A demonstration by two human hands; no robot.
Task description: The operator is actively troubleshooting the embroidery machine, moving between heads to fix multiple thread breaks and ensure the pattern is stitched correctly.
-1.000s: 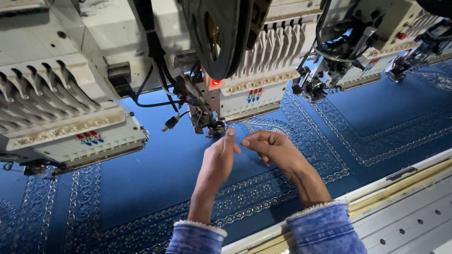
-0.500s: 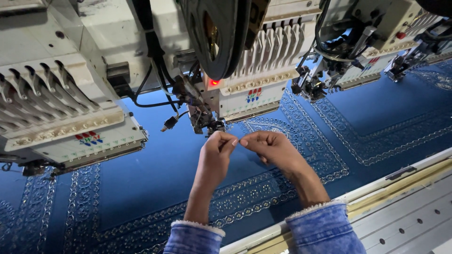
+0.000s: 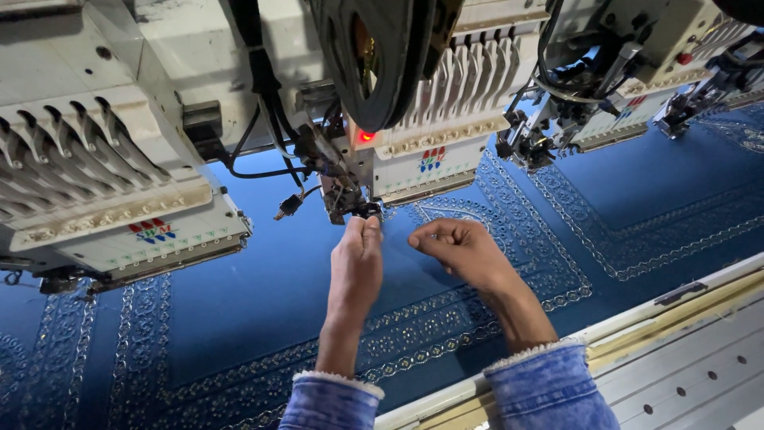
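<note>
Left hand (image 3: pixel 356 263) now nearer needle assembly (image 3: pixel 354 203).

Faded blue denim sleeves with frayed, whitish cuffs were worn on both forearms; the left hand (image 3: pixel 356 267) and right hand (image 3: pixel 460 251) were left bare.

Blue cloth (image 3: pixel 263 295), matt and smooth, carries raised, faintly glinting embroidered borders (image 3: pixel 414 338). Embroidery head (image 3: pixel 422 151), centre: off-white painted casing, slightly glossy, scuffed. Needle assembly (image 3: pixel 350 199): bare dark metal. Cables (image 3: pixel 255 80), upper centre: black, semi-gloss plastic sheath. Table edge (image 3: pixel 684 350), lower right: pale painted metal, perforated. Sleeve cuffs (image 3: pixel 541 382): faded denim, frayed.
</note>
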